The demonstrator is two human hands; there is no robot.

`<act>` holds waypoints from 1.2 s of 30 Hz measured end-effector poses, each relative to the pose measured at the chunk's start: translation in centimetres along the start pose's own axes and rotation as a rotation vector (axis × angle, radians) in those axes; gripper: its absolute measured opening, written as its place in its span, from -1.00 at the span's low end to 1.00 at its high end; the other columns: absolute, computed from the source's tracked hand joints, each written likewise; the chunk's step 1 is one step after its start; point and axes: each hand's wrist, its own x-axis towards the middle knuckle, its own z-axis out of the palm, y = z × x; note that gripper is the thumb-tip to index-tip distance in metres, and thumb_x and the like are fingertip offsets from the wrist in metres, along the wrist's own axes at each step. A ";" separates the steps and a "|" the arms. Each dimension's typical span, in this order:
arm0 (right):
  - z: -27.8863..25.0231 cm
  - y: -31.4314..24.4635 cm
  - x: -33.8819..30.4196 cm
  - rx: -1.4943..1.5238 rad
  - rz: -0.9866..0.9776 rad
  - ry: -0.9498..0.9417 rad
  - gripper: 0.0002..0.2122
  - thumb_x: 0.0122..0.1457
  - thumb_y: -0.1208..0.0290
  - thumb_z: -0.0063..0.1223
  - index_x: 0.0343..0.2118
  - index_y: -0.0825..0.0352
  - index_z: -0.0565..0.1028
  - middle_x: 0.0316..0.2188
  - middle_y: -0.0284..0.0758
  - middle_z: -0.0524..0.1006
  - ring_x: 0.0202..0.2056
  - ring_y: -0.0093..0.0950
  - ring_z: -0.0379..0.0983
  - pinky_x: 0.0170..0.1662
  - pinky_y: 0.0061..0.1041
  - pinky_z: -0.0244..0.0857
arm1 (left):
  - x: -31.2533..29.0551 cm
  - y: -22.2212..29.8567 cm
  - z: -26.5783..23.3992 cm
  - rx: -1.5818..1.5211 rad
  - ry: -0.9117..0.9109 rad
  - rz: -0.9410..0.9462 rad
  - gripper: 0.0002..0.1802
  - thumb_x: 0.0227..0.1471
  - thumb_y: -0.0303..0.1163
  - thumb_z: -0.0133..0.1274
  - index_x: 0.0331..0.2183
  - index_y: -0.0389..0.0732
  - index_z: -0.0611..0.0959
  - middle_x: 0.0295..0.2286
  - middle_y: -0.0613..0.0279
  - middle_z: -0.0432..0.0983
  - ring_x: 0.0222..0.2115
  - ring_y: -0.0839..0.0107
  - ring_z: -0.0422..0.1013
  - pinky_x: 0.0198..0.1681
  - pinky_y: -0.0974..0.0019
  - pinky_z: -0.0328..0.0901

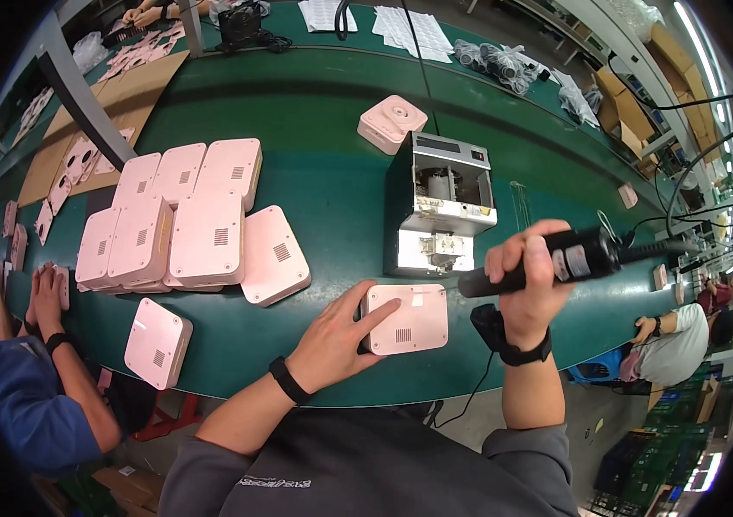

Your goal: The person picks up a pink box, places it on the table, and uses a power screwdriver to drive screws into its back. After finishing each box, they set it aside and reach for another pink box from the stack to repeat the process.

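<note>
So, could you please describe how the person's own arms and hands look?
Dark grey sleeves leave both forearms bare. The left hand is ungloved, with a black band at its wrist. The right hand, also ungloved, has a black wristband carrying a bulky black module with a thin black cable.

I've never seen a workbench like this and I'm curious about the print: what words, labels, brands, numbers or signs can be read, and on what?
None can be read reliably:
Electric screwdriver in the right hand: pale label, too small to read.
Dark grey shirt: pale lettering, too blurred.
White paper sheets at the back: faint rows of marks, too small.
</note>
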 end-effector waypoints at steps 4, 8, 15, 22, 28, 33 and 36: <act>-0.6 -0.4 -0.9 0.059 -0.029 0.010 -0.88 0.19 0.46 -0.07 -0.26 0.33 0.31 -0.64 -0.32 0.34 -0.69 -0.48 0.26 -0.55 -0.41 0.26 | 0.1 0.1 -0.1 0.021 -0.005 0.001 -0.10 -0.29 -0.34 0.39 0.15 0.03 0.41 0.12 -0.04 0.16 0.06 -0.03 0.30 0.08 0.07 0.29; -0.8 0.2 -1.3 0.020 -0.046 0.021 -0.88 0.18 0.45 -0.06 -0.27 0.33 0.30 -0.63 -0.31 0.34 -0.68 -0.49 0.26 -0.55 -0.42 0.26 | 0.1 0.1 -0.1 0.023 -0.016 -0.016 -0.10 -0.29 -0.34 0.39 0.16 0.03 0.40 0.11 -0.04 0.16 0.07 -0.03 0.29 0.08 0.08 0.30; -1.3 2.4 -1.7 0.053 -0.015 0.049 -0.88 0.17 0.46 -0.05 -0.30 0.33 0.29 -0.63 -0.29 0.34 -0.68 -0.49 0.25 -0.56 -0.43 0.26 | 0.3 0.3 -0.3 0.013 -0.029 -0.018 -0.11 -0.28 -0.35 0.38 0.15 0.03 0.40 0.12 -0.02 0.16 0.08 0.00 0.28 0.06 0.11 0.32; -1.0 2.7 -2.0 0.027 -0.050 0.001 -0.87 0.16 0.46 -0.03 -0.31 0.34 0.28 -0.63 -0.29 0.35 -0.68 -0.49 0.26 -0.56 -0.45 0.27 | 0.4 0.3 -0.4 0.011 -0.042 -0.036 -0.11 -0.27 -0.35 0.38 0.15 0.04 0.40 0.12 -0.01 0.16 0.07 0.00 0.29 0.05 0.11 0.34; 0.3 0.4 -0.9 -0.036 -0.021 0.017 -0.88 0.17 0.47 -0.05 -0.30 0.35 0.30 -0.64 -0.30 0.35 -0.68 -0.49 0.27 -0.56 -0.43 0.27 | 0.4 0.1 -0.3 0.008 -0.038 -0.022 -0.11 -0.27 -0.35 0.38 0.16 0.05 0.39 0.13 0.01 0.15 0.08 0.01 0.29 0.04 0.11 0.35; 1.5 -0.3 0.9 0.049 -0.122 0.044 -0.91 0.18 0.49 -0.08 -0.30 0.36 0.30 -0.65 -0.30 0.35 -0.69 -0.49 0.27 -0.56 -0.42 0.27 | 1.1 -0.1 0.2 0.000 -0.040 0.017 -0.12 -0.25 -0.34 0.37 0.16 0.05 0.39 0.14 0.02 0.15 0.09 0.02 0.29 0.05 0.10 0.36; 1.6 0.4 1.9 0.019 -0.128 0.046 -0.91 0.19 0.50 -0.09 -0.30 0.36 0.30 -0.65 -0.30 0.35 -0.69 -0.48 0.27 -0.56 -0.41 0.27 | 1.2 -0.1 0.4 0.014 -0.031 0.017 -0.13 -0.25 -0.33 0.36 0.16 0.05 0.39 0.14 0.02 0.14 0.09 0.02 0.29 0.05 0.10 0.36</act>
